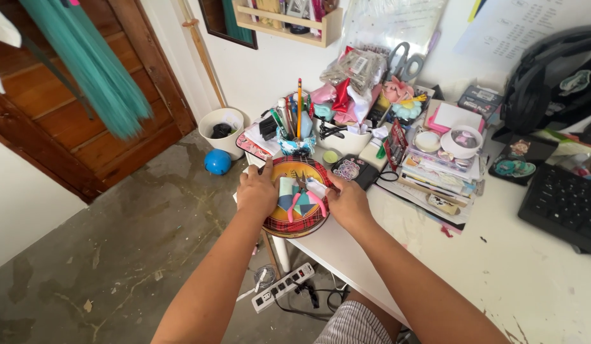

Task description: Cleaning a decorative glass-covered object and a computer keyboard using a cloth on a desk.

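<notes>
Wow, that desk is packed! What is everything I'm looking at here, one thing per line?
round tin: one, red tartan with yellow centre, desk corner, between both hands
pliers: one pair, pink handles, in the tin
pencil cup: one, holds pens and an orange pencil, behind the tin
keyboard: one, black, desk's right edge
helmet: one, black, top right
paper stack: one, mixed colours, mid-desk
scissors: one pair, grey handles, against the wall
bucket: one, white, on the floor
ball: one, blue, beside the bucket
power strip: one, white, floor under the desk
left hand: on the tin's left rim
right hand: on the tin's right rim
</notes>
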